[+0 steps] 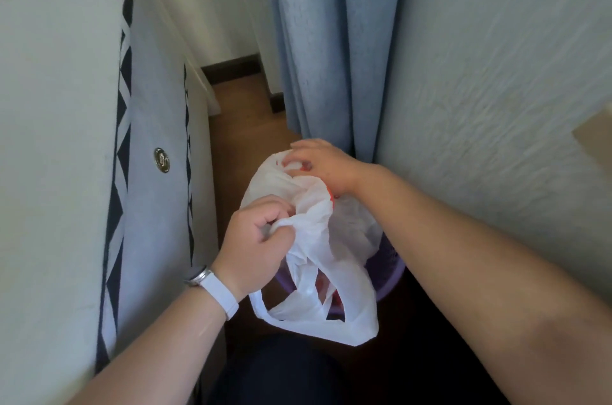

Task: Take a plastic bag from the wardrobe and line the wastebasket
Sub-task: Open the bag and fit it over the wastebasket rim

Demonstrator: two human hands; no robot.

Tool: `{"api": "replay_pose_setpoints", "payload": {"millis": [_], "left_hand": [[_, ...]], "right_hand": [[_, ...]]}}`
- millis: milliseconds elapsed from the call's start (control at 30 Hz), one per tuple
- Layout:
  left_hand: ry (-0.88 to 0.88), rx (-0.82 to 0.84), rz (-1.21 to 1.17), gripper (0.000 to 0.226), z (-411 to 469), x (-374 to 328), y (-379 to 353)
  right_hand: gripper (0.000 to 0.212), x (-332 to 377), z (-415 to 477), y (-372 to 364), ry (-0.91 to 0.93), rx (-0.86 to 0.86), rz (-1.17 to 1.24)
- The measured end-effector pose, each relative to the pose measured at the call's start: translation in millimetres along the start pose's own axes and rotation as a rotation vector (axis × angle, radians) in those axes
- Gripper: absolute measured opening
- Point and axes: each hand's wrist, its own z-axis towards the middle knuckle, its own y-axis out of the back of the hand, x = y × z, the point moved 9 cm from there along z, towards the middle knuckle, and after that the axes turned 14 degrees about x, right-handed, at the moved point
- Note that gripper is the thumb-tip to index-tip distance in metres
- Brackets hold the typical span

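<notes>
- Two hands on one white plastic bag [318, 239], right over the purple wastebasket [392, 267] on the wooden floor [245, 113].
- Left hand [258, 239] closed in a fist, bunching the bag's near edge between thumb and fingers; white watch [212, 287] strapped on that wrist.
- Right hand [323, 164] at the far edge of the bag, fingers curled and pinching the plastic there, palm down.
- Bag stretched between both grips, mouth partly spread, one loop handle [265, 308] hanging loose off the near side of the basket rim.
- Most of the wastebasket hidden under the plastic, only a purple strip of wall showing at its right and near sides.
- Something orange [331, 197] peeking at the bag's edge below the right wrist, too little visible to identify.
- Mattress side [59, 139] with dark diamond trim close on the left, blue curtain [331, 40] hanging just beyond the basket, white textured wall [496, 73] on the right.
</notes>
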Motion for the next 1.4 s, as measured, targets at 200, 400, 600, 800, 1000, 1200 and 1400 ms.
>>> {"api": "replay_pose_setpoints", "payload": {"millis": [200,400,600,800,1000,1200,1400], "left_hand": [[0.003,0.021,0.06,0.021,0,2,-4],[0.067,0.139,0.15,0.017,-5,11,-16],[0.218,0.178,0.253,0.021,-9,35,-23],[0.294,0.197,0.265,0.019,-10,44,-26],[0.259,0.2,0.187,0.015,-7,43,-23],[0.264,0.216,0.168,0.013,-4,46,-25],[0.247,0.244,0.208,0.016,-1,46,-32]], "right_hand": [[0.059,-27,-46,-44,-0.071,-0.035,-0.12],[0.052,-60,-93,-75,-0.276,-0.07,-0.14],[0.037,-75,-115,-94,-0.401,-0.014,-0.285],[0.027,-58,-124,-64,-0.332,-0.281,-0.062],[0.057,-31,-67,-16,-0.119,-0.255,-0.053],[0.058,-30,-41,-22,-0.09,-0.095,-0.126],[0.051,-50,-60,-75,-0.159,-0.02,-0.055]]}}
